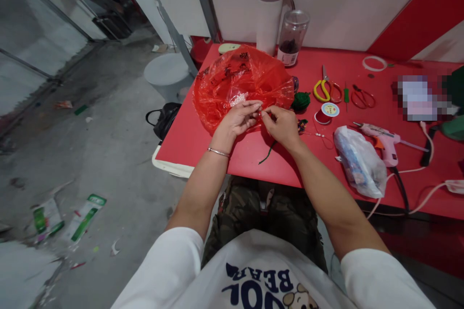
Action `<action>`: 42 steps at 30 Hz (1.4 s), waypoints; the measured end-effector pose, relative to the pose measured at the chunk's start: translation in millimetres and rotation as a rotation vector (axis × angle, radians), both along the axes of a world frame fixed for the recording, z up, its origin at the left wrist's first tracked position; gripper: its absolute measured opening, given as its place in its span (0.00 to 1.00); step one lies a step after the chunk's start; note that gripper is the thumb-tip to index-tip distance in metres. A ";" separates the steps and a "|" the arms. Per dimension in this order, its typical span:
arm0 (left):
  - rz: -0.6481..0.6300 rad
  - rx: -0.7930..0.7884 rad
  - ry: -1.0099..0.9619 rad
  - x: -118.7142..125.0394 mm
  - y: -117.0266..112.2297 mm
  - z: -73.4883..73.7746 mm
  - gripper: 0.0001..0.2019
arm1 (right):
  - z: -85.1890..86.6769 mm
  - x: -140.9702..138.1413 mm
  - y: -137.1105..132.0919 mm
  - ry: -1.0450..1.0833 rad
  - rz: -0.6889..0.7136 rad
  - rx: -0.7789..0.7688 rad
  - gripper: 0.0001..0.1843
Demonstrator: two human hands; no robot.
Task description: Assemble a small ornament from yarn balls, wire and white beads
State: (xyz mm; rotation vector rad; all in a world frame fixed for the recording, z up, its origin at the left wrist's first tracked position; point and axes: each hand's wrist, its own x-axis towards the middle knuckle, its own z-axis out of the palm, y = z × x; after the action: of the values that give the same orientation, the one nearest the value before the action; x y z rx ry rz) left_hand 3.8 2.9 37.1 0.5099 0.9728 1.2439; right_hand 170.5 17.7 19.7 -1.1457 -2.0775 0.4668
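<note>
My left hand (pixel 242 117) and my right hand (pixel 282 124) meet over the front of a crumpled red plastic bag (pixel 217 82), thumbs and fingertips pinched close together. Whatever sits between the fingertips is tiny; a small pale speck shows there. Just behind my left hand, white beads (pixel 238 99) lie in a clear wrapping on the red bag. A thin thread carrying a few white beads (pixel 319 135) lies right of my right hand, near a spool of red thread (pixel 326 114). A ball of dark green yarn (pixel 300 101) rests beside the bag.
Scissors (pixel 326 88), a green-handled tool (pixel 346 95), red-handled pliers (pixel 363 96), a pink glue gun (pixel 384 141) and a clear plastic bag (pixel 360 161) lie on the red table (pixel 261 164). A tall jar (pixel 293 38) stands behind. Cables cross the right side.
</note>
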 end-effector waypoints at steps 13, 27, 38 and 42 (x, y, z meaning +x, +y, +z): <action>-0.022 0.047 0.147 3.4 -3.5 1.9 0.10 | -2.7 0.7 3.8 0.057 -0.027 -0.028 0.14; 0.022 0.170 0.185 -1.6 -3.5 3.0 0.08 | 11.8 5.5 -4.3 0.080 0.160 -0.065 0.09; 0.114 0.196 0.382 4.2 0.4 -3.1 0.07 | 1.1 -0.2 6.4 0.360 0.122 -0.415 0.15; 0.188 0.276 0.712 5.3 7.3 -13.1 0.09 | 1.5 0.5 6.8 0.287 0.040 -0.220 0.12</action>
State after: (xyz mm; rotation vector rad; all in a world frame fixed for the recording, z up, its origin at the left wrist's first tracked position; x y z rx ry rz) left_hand 9.0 10.2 24.0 1.1488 1.4730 1.4012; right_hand 171.0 24.5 21.2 -1.0897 -1.8342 0.8453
